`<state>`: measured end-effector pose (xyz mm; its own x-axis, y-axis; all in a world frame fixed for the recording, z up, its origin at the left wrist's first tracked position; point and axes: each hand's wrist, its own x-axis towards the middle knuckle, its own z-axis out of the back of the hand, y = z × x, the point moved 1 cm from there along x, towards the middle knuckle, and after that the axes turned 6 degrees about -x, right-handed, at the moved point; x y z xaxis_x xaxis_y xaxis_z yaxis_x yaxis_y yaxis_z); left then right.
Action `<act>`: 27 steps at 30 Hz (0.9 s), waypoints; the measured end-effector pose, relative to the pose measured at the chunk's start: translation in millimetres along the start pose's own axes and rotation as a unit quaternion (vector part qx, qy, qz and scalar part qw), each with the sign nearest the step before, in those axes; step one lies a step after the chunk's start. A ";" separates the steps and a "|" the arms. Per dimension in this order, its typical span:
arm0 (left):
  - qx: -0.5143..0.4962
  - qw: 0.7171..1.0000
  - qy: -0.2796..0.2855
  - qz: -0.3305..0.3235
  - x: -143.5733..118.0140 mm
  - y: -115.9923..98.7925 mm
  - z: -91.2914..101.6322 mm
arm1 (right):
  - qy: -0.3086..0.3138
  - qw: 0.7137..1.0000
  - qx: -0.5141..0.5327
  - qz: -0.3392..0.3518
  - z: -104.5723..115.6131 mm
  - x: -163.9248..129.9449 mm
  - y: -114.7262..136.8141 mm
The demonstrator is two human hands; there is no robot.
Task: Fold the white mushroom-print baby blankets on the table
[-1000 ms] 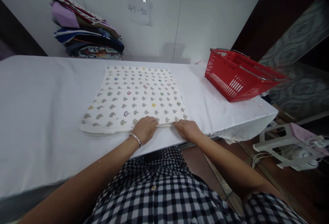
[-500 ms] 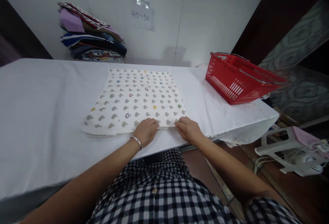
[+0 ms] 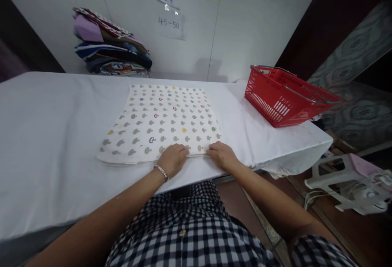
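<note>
A white cloth with small grey and coloured mushroom prints (image 3: 162, 118) lies folded flat on the white-covered table (image 3: 45, 136). My left hand (image 3: 173, 159), with a bracelet at the wrist, rests on the cloth's near edge with its fingers curled over the layers. My right hand (image 3: 222, 155) sits just to the right, at the near right corner, with its fingers pinching the edge layers. The two hands are about a hand's width apart.
A red plastic basket (image 3: 283, 95) with metal handles stands at the table's right end. A stack of folded fabrics (image 3: 112, 50) leans on the wall at the back left. A white stool-like object (image 3: 352, 177) is on the floor to the right.
Both hands stay on the cloth's near edge. The view has tilted slightly, so everything sits a little lower in the picture.
</note>
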<state>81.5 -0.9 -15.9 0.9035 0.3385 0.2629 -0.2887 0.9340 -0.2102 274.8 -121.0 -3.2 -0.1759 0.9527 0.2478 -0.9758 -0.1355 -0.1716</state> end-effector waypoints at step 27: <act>0.002 0.999 0.036 0.004 1.0 -1.2 5.5 | 0.017 1.000 -0.004 0.011 -2.2 2.3 -1.7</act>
<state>81.0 -1.1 -10.2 0.9213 0.3373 0.1935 -0.2973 0.9317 -0.2086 276.3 -117.9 -4.5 -0.1924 0.9581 0.2120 -0.9707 -0.1542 -0.1844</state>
